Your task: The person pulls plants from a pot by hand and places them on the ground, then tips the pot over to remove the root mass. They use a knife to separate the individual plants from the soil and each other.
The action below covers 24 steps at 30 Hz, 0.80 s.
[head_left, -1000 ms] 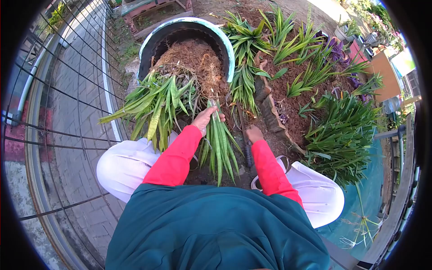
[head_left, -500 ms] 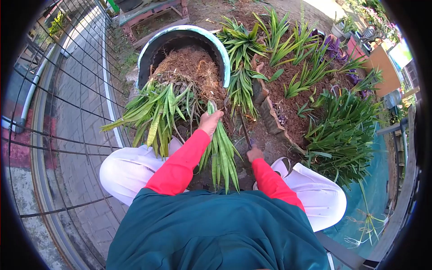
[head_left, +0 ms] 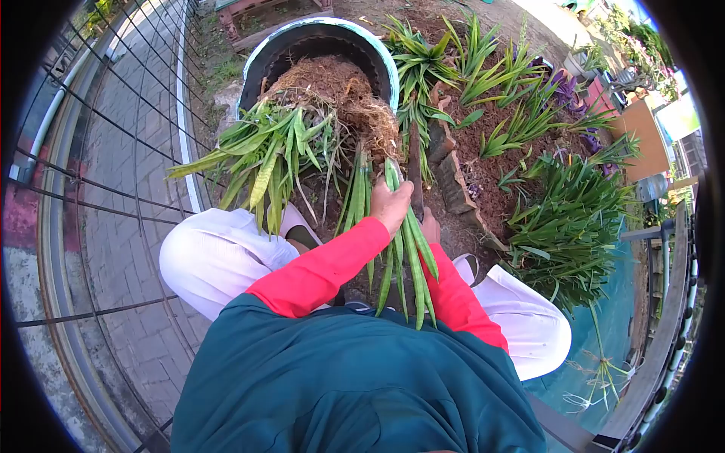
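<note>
From the head camera: a person in red sleeves grips a bundle of long green leaves (head_left: 415, 264) near its base, the left hand (head_left: 391, 205) closed with fingers wrapped around it. The leaves hang between the person's knees, just below a brown mat of roots (head_left: 381, 124) spilling from the mouth of a dark pot (head_left: 355, 45). The right hand (head_left: 430, 226) appears closed around a long knife (head_left: 415, 162), its blade pointing away from the person, beside the roots.

The blade lies close to the left hand's knuckles; a slip against tough roots could cut the fingers. A hard pull could tear the leaves from their base, and a wide stroke could nick the smaller plants (head_left: 423, 64) along the brick edging (head_left: 457, 192).

Leaves and sleeve partly cover the right hand, hiding the knife's handle. The blade's tip is hard to make out against the greenery, and whether the gripped leaves remain joined to the roots cannot be told.
</note>
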Tool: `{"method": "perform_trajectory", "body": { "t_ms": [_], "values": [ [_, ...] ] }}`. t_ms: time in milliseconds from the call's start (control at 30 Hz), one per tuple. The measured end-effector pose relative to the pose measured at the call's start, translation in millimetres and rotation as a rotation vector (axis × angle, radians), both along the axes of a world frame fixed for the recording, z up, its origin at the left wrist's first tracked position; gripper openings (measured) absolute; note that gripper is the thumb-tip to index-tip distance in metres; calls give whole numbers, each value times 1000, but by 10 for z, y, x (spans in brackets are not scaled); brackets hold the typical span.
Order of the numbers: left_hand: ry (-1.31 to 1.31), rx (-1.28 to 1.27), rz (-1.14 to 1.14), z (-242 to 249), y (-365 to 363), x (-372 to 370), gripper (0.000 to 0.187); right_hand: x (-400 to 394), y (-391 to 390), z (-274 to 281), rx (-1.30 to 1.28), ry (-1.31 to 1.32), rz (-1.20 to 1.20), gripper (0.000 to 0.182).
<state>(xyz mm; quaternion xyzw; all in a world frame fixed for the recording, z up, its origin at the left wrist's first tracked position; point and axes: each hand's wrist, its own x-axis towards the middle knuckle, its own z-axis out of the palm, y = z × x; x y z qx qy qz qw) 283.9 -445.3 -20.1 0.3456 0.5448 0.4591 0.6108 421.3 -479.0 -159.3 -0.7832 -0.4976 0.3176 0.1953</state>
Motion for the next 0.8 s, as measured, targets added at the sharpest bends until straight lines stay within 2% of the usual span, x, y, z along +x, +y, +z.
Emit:
{"method": "perform_trajectory", "body": {
  "t_ms": [33, 133, 267, 300, 367, 400, 433, 467, 500, 533, 567, 633, 800],
  "values": [
    [-58, 54, -17, -31, -1, 55, 17, 12, 9, 113, -4, -1, 22, 43],
    [124, 211, -150, 141, -90, 217, 26, 148, -26, 179, 64, 66, 26, 52],
    [177, 206, -284, 32, 38, 358, 39, 330, -119, 340, 48, 29, -13, 57],
    [274, 216, -281, 46, 79, 332, 36, 317, -133, 481, -18, -35, -60, 53],
    [107, 149, -406, -19, 232, 232, 32, 387, -183, 591, -12, -30, -45, 39],
    [78, 112, -442, -99, 350, 186, 28, 419, -207, 503, 153, -109, -16, 33],
    [51, 74, -479, -183, 465, 139, 25, 489, -242, 429, 159, -111, -22, 33],
    [-73, -41, -522, -48, 502, 49, 20, 488, -288, 554, 34, 143, -94, 31],
    [-202, -84, -551, -172, 631, -1, 23, 475, -337, 695, -92, 398, -164, 30],
    [-298, -136, -564, -308, 736, -60, 25, 428, -387, 792, -73, 566, -229, 31],
    [-392, -191, -577, -297, 786, -142, 27, 412, -439, 887, -72, 565, -239, 31],
    [-437, -235, -621, -288, 885, -260, 33, 374, -559, 1055, -77, 752, -275, 34],
    [-579, -185, -719, -318, 954, -312, 48, 207, -746, 1393, 67, 677, -408, 38]
  ]
}}
